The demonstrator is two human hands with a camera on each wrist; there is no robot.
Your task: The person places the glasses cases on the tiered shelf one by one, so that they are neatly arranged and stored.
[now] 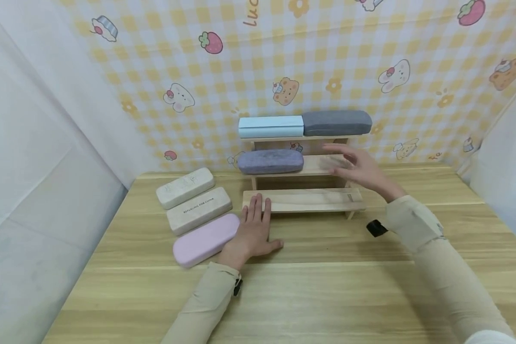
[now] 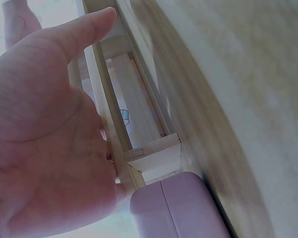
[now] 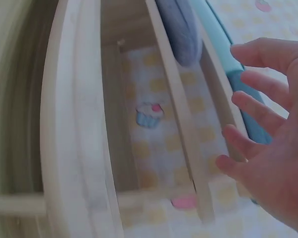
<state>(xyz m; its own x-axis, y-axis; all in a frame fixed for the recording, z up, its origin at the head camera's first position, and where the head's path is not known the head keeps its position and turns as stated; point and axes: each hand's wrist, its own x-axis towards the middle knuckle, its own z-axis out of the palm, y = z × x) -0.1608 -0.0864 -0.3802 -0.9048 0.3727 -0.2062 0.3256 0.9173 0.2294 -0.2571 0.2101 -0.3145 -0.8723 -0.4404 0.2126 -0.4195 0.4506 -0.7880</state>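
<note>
Checked cloth [image 1: 241, 67] behind: left hand [image 1: 252, 236], fingers straight, touches the rack [image 1: 309, 200]; right hand [image 1: 364, 167], fingers spread, hovers near the violet case [image 1: 271, 161].

Left fingers [image 1: 258, 209] straight, right fingers [image 3: 257, 111] curved

6 cases [image 1: 270, 162] total: 3 on table [image 1: 309, 296], 3 on rack [image 1: 254, 183], split 2 up top, 1 mid. 1 rack, 3 shelves [image 1: 309, 200]. 1 table. 1 left hand [image 1: 253, 234], 1 right hand [image 1: 364, 168], 2 sleeves [image 1: 449, 277]. 1 checked cloth [image 1: 241, 71].
</note>
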